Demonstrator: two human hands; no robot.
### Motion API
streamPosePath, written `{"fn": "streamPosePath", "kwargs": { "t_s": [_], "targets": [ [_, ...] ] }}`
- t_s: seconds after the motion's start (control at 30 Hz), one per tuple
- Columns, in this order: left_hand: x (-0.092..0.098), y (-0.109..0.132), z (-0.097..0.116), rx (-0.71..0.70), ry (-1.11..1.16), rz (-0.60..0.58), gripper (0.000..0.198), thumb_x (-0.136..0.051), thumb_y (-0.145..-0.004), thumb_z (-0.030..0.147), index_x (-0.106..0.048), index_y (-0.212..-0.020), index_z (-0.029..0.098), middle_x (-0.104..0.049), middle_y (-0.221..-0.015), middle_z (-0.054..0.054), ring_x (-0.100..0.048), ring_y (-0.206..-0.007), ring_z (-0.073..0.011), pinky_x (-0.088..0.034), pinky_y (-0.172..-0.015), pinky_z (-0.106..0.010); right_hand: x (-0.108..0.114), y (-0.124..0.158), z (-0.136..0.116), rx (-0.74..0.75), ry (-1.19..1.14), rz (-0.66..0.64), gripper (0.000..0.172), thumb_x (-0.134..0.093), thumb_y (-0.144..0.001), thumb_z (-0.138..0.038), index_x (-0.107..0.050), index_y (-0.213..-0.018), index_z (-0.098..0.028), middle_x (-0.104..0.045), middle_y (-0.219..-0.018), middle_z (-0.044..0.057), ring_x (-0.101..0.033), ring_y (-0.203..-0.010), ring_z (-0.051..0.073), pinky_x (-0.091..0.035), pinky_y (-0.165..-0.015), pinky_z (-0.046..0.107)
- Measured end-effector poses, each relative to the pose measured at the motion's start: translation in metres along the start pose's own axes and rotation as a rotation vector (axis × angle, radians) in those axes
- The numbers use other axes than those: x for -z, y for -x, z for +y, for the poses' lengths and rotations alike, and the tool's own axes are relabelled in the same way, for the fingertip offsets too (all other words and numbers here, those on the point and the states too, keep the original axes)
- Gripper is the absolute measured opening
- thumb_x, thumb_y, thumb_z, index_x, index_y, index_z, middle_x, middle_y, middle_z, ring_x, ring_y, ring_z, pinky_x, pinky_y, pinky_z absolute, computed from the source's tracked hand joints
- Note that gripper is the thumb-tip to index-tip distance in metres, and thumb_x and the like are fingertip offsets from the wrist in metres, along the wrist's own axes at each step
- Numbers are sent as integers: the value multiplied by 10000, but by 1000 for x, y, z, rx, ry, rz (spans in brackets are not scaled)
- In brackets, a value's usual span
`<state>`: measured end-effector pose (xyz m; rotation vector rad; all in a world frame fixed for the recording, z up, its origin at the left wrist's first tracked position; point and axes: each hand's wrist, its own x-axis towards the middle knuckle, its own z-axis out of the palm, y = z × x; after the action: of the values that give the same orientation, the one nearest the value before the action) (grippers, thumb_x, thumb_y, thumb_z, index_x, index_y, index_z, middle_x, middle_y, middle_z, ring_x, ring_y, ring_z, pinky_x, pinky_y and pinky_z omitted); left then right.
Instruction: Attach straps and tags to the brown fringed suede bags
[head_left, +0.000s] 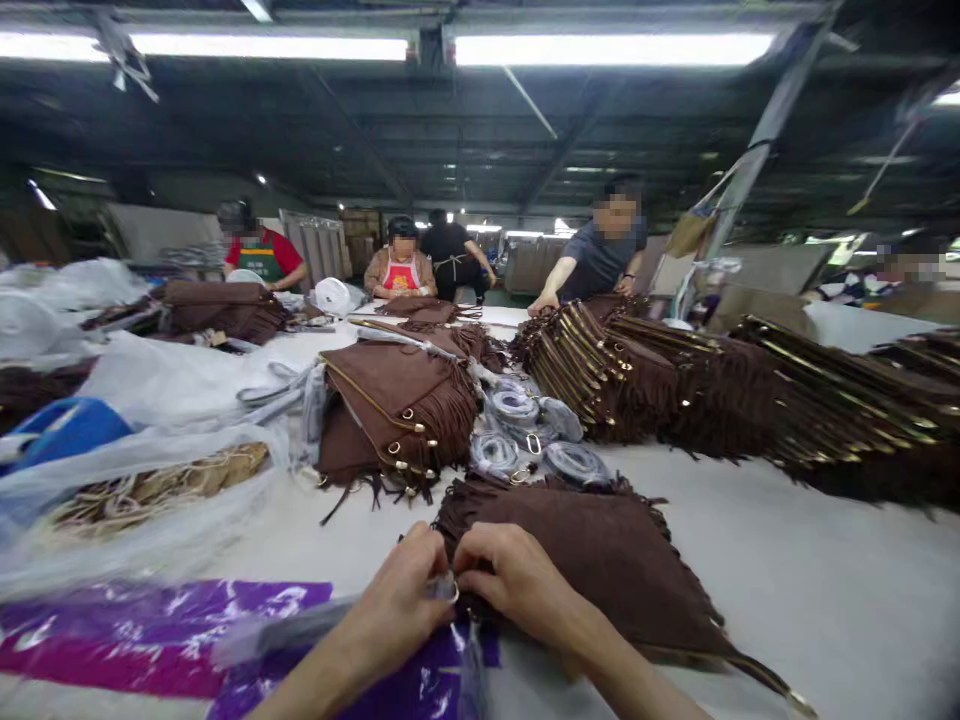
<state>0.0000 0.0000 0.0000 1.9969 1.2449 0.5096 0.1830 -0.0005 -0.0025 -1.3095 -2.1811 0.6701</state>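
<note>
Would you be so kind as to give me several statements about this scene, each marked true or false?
1. The left hand and right hand are close together at the left end of a fringed brown bag. True.
2. Both hands wear gloves. False: both are bare.
3. The coiled straps lie on top of that bag. False: they lie beyond it.
4. A co-worker in a red shirt wears a green apron. True.
5. The shiny purple plastic lies at the far right. False: it lies at the near left.
6. The row of brown bags on the right shows gold-coloured edging. True.
</note>
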Motion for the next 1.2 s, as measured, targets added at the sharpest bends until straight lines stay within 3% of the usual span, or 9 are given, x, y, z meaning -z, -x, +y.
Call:
{"fn": "streamPosePath", "kwargs": {
  "t_s": [0.13, 0.33, 0.5, 0.57, 0.73, 1.0, 1.13, 1.2],
  "targets": [
    [-4, 6, 7, -5, -2, 9, 219, -516, -630, 78, -387, -750, 208, -463, -893, -1, -430, -833, -158, -317, -728, -275, 9, -4, -3, 12, -38, -83, 235, -726, -701, -82, -739, -868, -247, -718, -803, -46, -638, -773, 134, -377, -681, 198],
    [-7, 16, 5, -35, 77, 30, 221, -512, -639, 108, -452, -827, 205, -487, -914, 5, -460, -844, -152, -352, -730, -258, 2, -6, 6, 37, -99, -171, 176, -780, -683, -50, -711, -754, -195, -675, -730, -55, -621, -728, 116, -365, -646, 181],
    [5, 7, -7, 192, 323, -110, 56, -431, -746, 227, -462, -786, 204, -491, -699, 43, -534, -643, -140, -380, -580, -237, -11, 7, 17, 214, -34, -102, 163, -725, -765, -41, -659, -803, -185, -628, -796, -29, -577, -757, 118, -350, -660, 195],
    [8, 1, -12, 237, 272, -169, 110, -408, -734, 196, -516, -755, 189, -515, -658, 33, -548, -608, -145, -375, -564, -242, -15, 11, 21, 270, -29, -91, 123, -671, -823, -67, -641, -801, -184, -608, -799, -17, -565, -748, 123, -344, -645, 206],
    [2, -8, -13, -79, -137, -101, 185, -485, -706, 112, -653, -740, 183, -623, -733, -14, -547, -721, -162, -341, -648, -266, -18, 14, 26, 311, -55, -77, 117, -608, -878, -119, -627, -794, -199, -602, -814, -3, -570, -757, 137, -353, -647, 218],
    [-8, -15, -15, -193, -387, -138, 148, -508, -831, 165, -652, -809, 194, -636, -861, -38, -566, -773, -172, -327, -634, -266, -16, 13, 25, 274, -137, -71, 117, -617, -846, -100, -614, -775, -193, -605, -803, -7, -565, -764, 137, -375, -675, 218],
    [6, -15, -15, -211, -242, -1, 161, -460, -848, 137, -588, -762, 184, -586, -813, -16, -543, -777, -147, -356, -676, -242, -7, 10, 18, 22, -347, -75, 170, -669, -729, -91, -619, -852, -199, -590, -778, -36, -525, -695, 124, -380, -625, 211],
    [16, -16, -13, -207, -177, 75, 157, -469, -829, 126, -540, -701, 181, -549, -753, 4, -520, -751, -132, -349, -681, -235, -4, 6, 14, -101, -479, -84, 155, -637, -756, -150, -630, -904, -196, -594, -760, -36, -527, -661, 125, -391, -600, 215]
  ]
}}
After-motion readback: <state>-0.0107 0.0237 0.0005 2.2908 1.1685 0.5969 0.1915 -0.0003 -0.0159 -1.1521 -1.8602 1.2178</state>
